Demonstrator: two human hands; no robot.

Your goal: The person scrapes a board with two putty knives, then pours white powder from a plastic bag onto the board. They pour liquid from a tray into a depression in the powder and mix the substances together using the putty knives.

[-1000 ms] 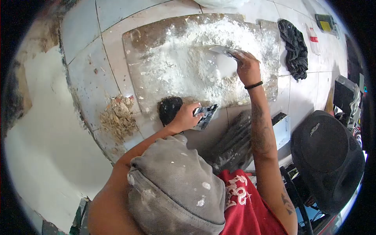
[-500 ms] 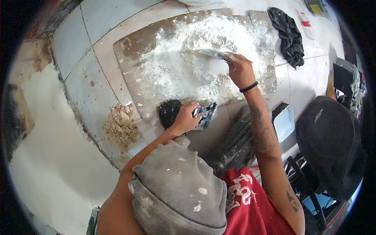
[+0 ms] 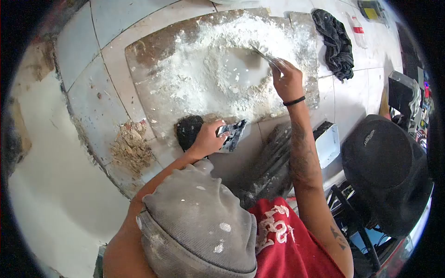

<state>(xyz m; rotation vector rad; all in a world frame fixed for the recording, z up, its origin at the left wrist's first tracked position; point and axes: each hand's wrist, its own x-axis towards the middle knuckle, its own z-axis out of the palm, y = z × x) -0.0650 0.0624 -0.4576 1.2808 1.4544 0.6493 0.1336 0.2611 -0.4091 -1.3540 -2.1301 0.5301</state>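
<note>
My right hand [image 3: 288, 80] is closed around a putty knife [image 3: 262, 54], whose thin blade is tilted nearly edge-on over the white powder [image 3: 194, 78]. Just left of that hand, a pool of milky liquid [image 3: 248, 68] lies in a hollow ringed by the powder. The powder is heaped and spread over a worn board [image 3: 148, 51] on the floor. My left hand [image 3: 207, 140] grips a wide, smeared scraper [image 3: 233, 135] at the board's near edge. Close beside the left hand is a dark shoe [image 3: 188, 131].
Crumbled rubble [image 3: 132, 146] lies on the floor tiles to the left, near a smooth white surface [image 3: 60, 176]. A dark cloth [image 3: 334, 44] and a plastic bottle [image 3: 358, 30] are at the upper right. At right stand a white tray [image 3: 327, 147] and a large black speaker [image 3: 384, 171].
My right hand has turned the putty knife, so its blade now points up and away, nearly edge-on. More of the liquid pool shows. My left hand keeps its grip; the whole view has shifted slightly.
</note>
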